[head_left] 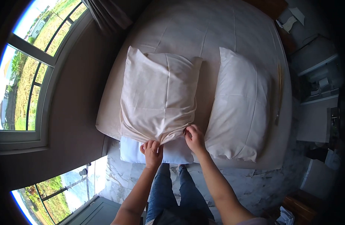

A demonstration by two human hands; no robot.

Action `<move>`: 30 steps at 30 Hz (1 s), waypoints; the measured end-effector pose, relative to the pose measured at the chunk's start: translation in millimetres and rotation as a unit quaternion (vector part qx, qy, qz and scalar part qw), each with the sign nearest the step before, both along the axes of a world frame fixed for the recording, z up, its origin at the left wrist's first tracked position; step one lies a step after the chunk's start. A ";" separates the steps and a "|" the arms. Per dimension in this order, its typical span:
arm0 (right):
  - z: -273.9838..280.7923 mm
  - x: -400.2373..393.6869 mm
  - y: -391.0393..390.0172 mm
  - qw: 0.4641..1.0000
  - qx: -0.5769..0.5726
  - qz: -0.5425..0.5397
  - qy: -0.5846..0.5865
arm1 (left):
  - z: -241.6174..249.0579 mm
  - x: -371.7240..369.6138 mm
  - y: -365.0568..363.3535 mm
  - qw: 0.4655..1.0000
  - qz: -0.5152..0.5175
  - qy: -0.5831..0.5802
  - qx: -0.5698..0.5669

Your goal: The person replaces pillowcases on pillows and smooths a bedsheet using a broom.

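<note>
A pale beige pillowcase [157, 90] covers most of a pillow lying on the bed. The white end of that pillow [133, 152] sticks out at the near side, below the bunched hem. My left hand [152, 152] pinches the hem near its middle, fingers closed on the cloth. At the hem's right corner, my right hand [194, 137] grips the fabric between thumb and fingers. To the right lies a second pillow in a matching case [240, 108], touched by neither hand.
The bed [191, 26] has a beige sheet. A thin straw-like bundle [279, 90] lies at its right side. Windows [26, 78] and a curtain [109, 15] are at the left. Marble-patterned floor [232, 180] shows below the bed, and shelves [318, 84] stand at the right.
</note>
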State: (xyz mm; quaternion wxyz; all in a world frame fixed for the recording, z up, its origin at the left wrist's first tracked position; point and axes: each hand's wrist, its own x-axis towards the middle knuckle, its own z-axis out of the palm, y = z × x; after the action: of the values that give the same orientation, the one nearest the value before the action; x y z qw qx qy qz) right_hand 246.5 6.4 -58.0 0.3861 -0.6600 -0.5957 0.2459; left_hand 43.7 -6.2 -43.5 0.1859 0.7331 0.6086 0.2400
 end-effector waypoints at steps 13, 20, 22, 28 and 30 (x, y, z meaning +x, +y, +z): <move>-77.7 -9.2 -74.2 0.814 -0.258 -0.164 0.493 | 13.0 -39.8 -29.7 0.984 0.083 0.015 -0.155; 34.0 -24.4 0.4 0.868 -0.202 0.089 0.445 | 0.5 -25.3 -13.2 0.971 0.133 -0.135 -0.146; 98.6 -24.5 25.5 0.912 -0.176 0.137 0.344 | -0.2 -35.5 -3.5 0.964 0.098 -0.222 -0.106; 164.5 -63.9 53.2 0.906 -0.114 0.183 0.364 | 71.9 -31.4 8.5 0.775 0.028 -0.611 -0.160; 142.9 -81.7 58.6 0.912 -0.109 0.170 0.357 | 88.4 -36.9 2.7 0.729 0.022 -0.662 -0.172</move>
State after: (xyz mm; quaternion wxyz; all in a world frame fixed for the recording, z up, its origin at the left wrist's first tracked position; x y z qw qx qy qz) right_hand 164.7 65.0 85.0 0.4509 -0.4548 -0.4914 0.5903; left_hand 6.8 -3.5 44.9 0.6595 0.3306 0.3781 0.5593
